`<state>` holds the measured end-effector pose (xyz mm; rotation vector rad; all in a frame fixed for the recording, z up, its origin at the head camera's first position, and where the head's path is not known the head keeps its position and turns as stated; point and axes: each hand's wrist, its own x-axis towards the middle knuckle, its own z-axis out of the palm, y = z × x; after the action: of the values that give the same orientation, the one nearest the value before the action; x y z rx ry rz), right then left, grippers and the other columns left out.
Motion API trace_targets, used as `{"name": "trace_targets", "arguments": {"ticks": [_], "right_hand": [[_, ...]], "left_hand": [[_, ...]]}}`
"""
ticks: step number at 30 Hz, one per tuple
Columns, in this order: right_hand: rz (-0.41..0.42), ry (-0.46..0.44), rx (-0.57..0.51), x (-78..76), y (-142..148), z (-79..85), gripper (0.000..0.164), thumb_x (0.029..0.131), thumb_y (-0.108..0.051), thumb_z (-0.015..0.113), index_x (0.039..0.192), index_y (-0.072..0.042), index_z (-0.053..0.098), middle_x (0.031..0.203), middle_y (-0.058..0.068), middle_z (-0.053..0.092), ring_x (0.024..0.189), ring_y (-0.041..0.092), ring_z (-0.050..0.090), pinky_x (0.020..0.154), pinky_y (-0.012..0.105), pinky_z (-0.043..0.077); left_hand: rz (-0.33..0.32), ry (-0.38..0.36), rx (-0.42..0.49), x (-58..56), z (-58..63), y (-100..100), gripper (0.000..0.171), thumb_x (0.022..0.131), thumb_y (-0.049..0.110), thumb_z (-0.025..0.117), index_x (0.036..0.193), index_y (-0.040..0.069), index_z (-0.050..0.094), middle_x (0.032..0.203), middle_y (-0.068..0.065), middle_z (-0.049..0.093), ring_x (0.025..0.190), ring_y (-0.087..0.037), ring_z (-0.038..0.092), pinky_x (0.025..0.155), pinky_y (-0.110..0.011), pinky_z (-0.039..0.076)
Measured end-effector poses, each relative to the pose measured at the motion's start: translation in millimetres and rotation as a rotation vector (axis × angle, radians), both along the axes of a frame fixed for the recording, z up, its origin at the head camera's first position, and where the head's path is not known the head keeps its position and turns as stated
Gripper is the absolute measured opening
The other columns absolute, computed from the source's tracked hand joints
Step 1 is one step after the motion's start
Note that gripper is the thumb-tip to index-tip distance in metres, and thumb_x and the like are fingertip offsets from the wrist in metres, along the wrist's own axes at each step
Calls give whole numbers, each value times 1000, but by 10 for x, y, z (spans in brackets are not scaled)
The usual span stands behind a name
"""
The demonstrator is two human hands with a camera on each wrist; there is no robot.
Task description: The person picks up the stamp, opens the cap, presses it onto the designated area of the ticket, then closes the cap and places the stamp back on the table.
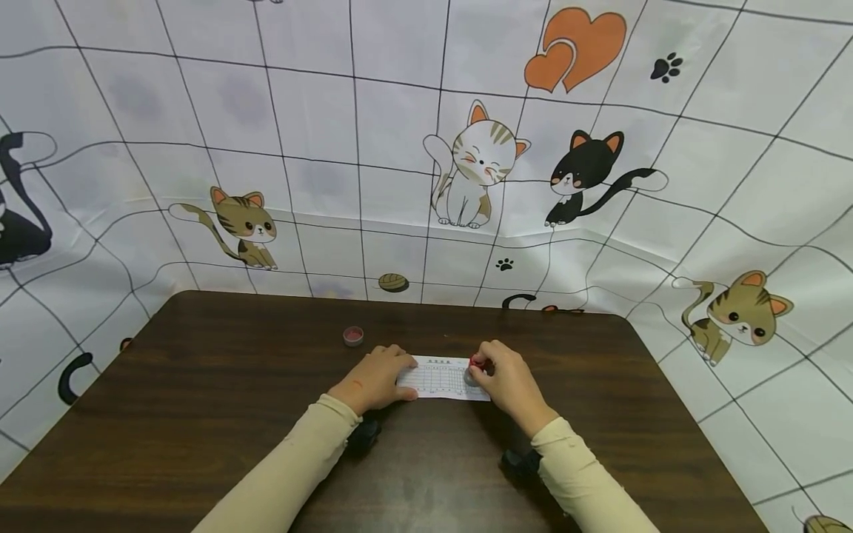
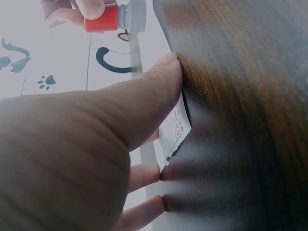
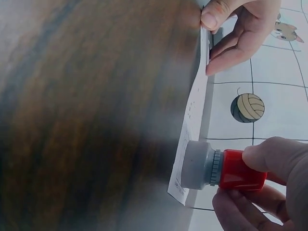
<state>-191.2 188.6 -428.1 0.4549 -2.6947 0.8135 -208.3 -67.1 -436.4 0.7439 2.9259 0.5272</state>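
Observation:
A small white paper form (image 1: 436, 379) printed with a grid lies on the brown table. At its left end my left hand (image 1: 380, 379) presses it down, thumb on the near edge and fingers spread toward the far edge. My right hand (image 1: 509, 381) pinches the red handle of a round stamp (image 3: 243, 169) between thumb and fingers. The stamp's wide grey base stands upright against the right end of the paper, its face hidden. Beyond the left hand is a small round container (image 1: 353, 337), reddish inside.
The dark wooden table (image 1: 220, 400) ends at a white sheet (image 1: 320, 178) printed with grid lines and cats, which hangs behind and at both sides. Dark objects, one of them a black piece (image 1: 523, 466), sit beneath the wrists.

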Motion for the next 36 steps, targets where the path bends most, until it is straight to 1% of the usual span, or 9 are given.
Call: {"name": "trace_targets", "arguments": {"ticks": [11,16,22,26,28,30,31,34,36], "right_hand": [[-3,14,30,-32,-2,-9,24,85,-6,85,81,-14,63,83,-3,61,74,13,55,67,31,50],[11,22,41,-38,-4,-16,23,86,-6,84,81,-14,62,83,-3,60,74,14,56,66,31,49],[10,-8,47,-22,-2,-20,23,86,-7,84,83,-15,63,84,0,60,76,19,57,67,33,48],[24,-30,33,-13,19,4,19,88,-9,83,87,-15,65,88,-1,63,79,18,59,72,34,51],[28,-39,-9,-8,55,44,17,88,-9,83,90,-14,67,89,-2,66,79,16,60,73,34,53],[22,-39,-105,-26,117,96,15,88,-8,82,96,-12,69,91,0,69,81,15,63,74,33,56],[15,-35,-165,-41,157,128,16,89,-8,82,99,-10,70,93,2,71,82,16,65,75,30,56],[-35,-26,-324,-105,301,218,25,92,-8,79,115,-5,70,104,10,74,92,22,71,80,26,59],[-79,-26,-394,-140,396,246,32,94,-8,77,124,-3,68,112,14,73,100,26,71,83,21,58]], "left_hand": [[16,-14,20,7,-3,-2,54,90,37,82,135,10,67,137,-15,60,130,-39,52,112,-55,41],[17,-17,20,14,-5,-3,54,91,36,81,136,9,67,138,-16,59,130,-40,52,113,-56,41],[14,-27,37,29,-8,-10,53,90,35,82,135,9,67,137,-16,60,129,-40,53,112,-57,41],[17,-23,37,28,-8,-21,53,90,35,82,134,10,67,137,-15,60,130,-40,53,112,-57,40],[13,-21,38,29,1,-22,53,90,35,82,134,10,67,137,-15,60,130,-40,53,112,-57,40],[5,-19,42,35,17,-18,53,90,35,82,134,10,67,137,-15,60,130,-40,53,112,-58,41],[1,-16,39,36,23,-16,53,90,35,82,134,10,67,137,-16,60,129,-40,53,112,-57,41],[0,-6,21,37,33,-9,54,91,35,81,136,10,66,138,-16,60,130,-40,52,112,-57,41],[-3,0,13,36,19,-8,56,91,36,81,138,10,65,139,-16,60,131,-40,52,112,-57,41]]}}
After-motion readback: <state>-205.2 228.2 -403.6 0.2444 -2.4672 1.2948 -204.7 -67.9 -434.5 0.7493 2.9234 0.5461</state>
